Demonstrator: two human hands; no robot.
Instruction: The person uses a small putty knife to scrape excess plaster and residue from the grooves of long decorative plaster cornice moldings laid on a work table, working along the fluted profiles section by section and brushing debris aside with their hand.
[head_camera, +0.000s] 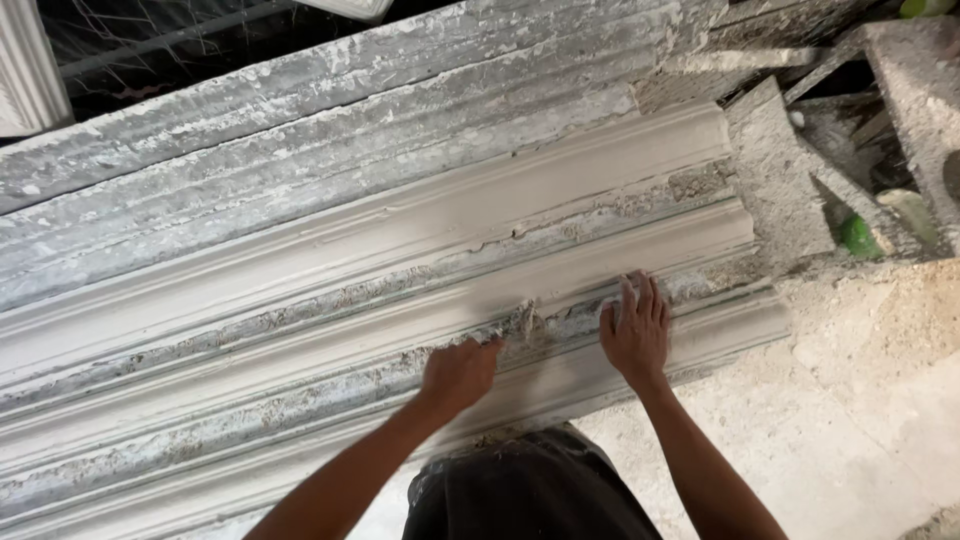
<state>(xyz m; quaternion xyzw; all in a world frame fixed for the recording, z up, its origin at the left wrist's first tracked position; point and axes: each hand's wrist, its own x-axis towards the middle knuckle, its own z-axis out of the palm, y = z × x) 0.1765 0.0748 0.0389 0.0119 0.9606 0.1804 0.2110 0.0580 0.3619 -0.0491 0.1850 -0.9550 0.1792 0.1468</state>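
Pressing flat with fingers spread, the right hand (634, 330) rests on the white plaster moulding (400, 300) at lower centre; the left hand (460, 372), curled closed, pinches wet plaster there.

The long ribbed plaster cornice mould (380, 300) runs from near left to far right. Left hand (460, 372) rests on its near groove, right hand (634, 330) just right of it. Rough plaster-crusted slab (775, 175) lies beyond the mould's right end.
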